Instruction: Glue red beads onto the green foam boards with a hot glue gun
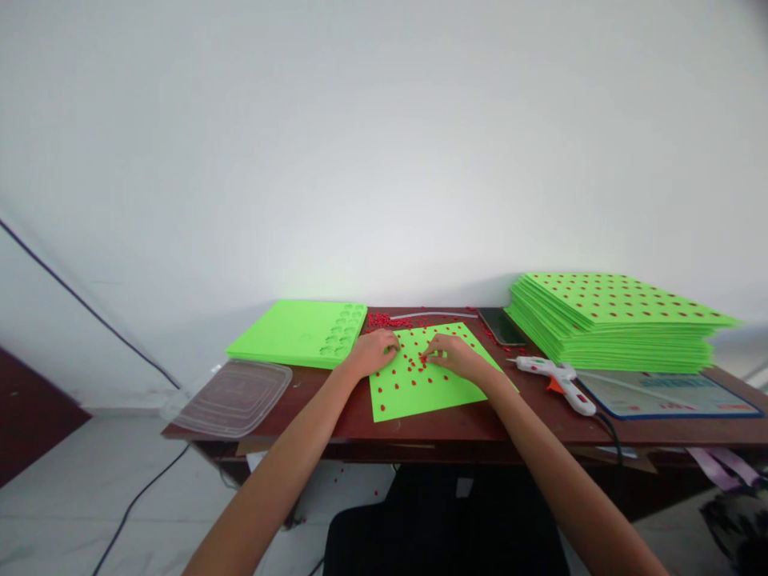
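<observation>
A green sheet (432, 392) dotted with small red pieces lies at the table's front middle. My left hand (376, 352) rests at its left edge with curled fingers; whatever they may hold is too small to make out. Over the middle of the sheet, my right hand (453, 354) has its fingertips pinched at a small cluster of red pieces (422, 360). Behind my left hand is a loose pile of red pieces (384, 320).
A stack of plain green sheets (282, 332) is at left, beside a clear plastic lid (240, 398). At right are a phone (502, 326), a white glue gun (558, 378) with a cord, a tall stack of dotted green sheets (612, 320) and a blue-edged board (666, 394).
</observation>
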`<state>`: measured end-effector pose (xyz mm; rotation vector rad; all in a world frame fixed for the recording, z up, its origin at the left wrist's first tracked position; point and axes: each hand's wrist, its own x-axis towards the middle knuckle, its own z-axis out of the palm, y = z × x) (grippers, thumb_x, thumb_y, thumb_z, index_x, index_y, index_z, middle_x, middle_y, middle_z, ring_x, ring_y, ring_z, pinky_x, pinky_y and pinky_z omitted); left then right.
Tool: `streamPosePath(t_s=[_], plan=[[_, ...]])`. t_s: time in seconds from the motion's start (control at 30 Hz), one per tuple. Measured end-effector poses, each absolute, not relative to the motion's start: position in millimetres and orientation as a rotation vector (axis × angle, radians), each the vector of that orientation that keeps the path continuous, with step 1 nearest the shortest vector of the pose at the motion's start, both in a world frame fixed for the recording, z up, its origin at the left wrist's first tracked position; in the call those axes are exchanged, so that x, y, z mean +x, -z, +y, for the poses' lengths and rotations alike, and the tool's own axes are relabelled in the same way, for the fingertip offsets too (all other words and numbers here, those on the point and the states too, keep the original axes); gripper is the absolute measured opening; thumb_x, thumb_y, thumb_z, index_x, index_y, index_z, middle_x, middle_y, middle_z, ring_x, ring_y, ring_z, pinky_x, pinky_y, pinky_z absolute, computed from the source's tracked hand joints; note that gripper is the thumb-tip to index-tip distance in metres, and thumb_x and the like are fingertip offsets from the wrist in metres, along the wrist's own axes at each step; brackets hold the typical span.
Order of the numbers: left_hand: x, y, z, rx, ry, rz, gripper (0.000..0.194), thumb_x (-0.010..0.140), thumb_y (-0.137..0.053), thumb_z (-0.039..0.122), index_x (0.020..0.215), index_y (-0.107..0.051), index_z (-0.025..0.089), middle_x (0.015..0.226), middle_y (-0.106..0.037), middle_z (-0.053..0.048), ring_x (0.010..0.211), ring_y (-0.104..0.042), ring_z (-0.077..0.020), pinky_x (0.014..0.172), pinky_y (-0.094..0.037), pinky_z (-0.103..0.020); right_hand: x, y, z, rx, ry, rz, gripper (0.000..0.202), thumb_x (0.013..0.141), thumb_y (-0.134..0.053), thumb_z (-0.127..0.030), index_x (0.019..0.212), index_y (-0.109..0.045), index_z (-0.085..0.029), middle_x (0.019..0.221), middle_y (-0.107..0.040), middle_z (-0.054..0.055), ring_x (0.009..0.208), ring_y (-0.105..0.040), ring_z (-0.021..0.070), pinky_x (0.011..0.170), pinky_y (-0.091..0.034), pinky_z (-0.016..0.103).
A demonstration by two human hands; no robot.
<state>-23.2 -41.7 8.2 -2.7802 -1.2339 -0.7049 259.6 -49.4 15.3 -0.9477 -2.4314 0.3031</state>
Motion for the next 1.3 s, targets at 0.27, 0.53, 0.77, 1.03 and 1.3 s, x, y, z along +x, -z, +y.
streamPosePath(t_s=[0.27, 0.53, 0.77, 1.03, 1.3], plan=[[-22, -9, -42, -2.791, 0.753, -1.206, 0.021, 0.089, -0.056, 0.015, 0.096, -0.075, 0.023, 0.106, -0.074, -0.002, 0.106, -0.066, -0.0193, 0.099, -0.052, -0.034, 261, -1, -46, -0.917, -0.357, -2.356, 0.013, 0.091, -0.063, -0.014, 0.091, -0.075, -0.019, 0.089, -0.074, 0.006, 0.083, -0.066, 0.0191, 0.08, -0.05, 0.03], [-22, -8, -41, -2.798, 0.754, -1.203, 0.022, 0.088, -0.057, 0.014, 0.096, -0.075, 0.024, 0.106, -0.074, -0.002, 0.106, -0.066, -0.0197, 0.1, -0.052, -0.035, 272, 2, -44, -0.817, -0.329, -2.397, 0.024, 0.091, -0.059, -0.006, 0.094, -0.079, -0.02, 0.092, -0.072, 0.008, 0.086, -0.066, 0.0189, 0.081, -0.05, 0.031], [-23, -7, -41, -2.807, 0.755, -1.2, 0.022, 0.089, -0.057, 0.015, 0.097, -0.075, 0.024, 0.106, -0.074, -0.002, 0.106, -0.066, -0.0197, 0.101, -0.051, -0.036, 271, -1, -46, -0.868, -0.211, -2.372, 0.026, 0.094, -0.059, -0.009, 0.103, -0.08, -0.021, 0.094, -0.072, 0.008, 0.085, -0.065, 0.0186, 0.08, -0.048, 0.031], [-23, -7, -41, -2.804, 0.748, -1.195, 0.022, 0.09, -0.056, 0.015, 0.099, -0.075, 0.023, 0.107, -0.073, -0.002, 0.106, -0.066, -0.0198, 0.101, -0.051, -0.036, 270, -3, -50, -0.969, -0.193, -2.36, 0.007, 0.088, -0.074, -0.022, 0.09, -0.08, -0.02, 0.087, -0.069, 0.005, 0.079, -0.063, 0.0172, 0.075, -0.046, 0.03], [-23, -6, -39, -2.817, 0.75, -1.203, 0.021, 0.089, -0.057, 0.015, 0.098, -0.075, 0.023, 0.106, -0.073, -0.002, 0.106, -0.065, -0.0198, 0.101, -0.051, -0.037, 271, -6, -53, -0.991, -0.281, -2.232, 0.011, 0.085, -0.073, -0.021, 0.094, -0.079, -0.019, 0.086, -0.069, 0.005, 0.076, -0.061, 0.0165, 0.073, -0.047, 0.029]])
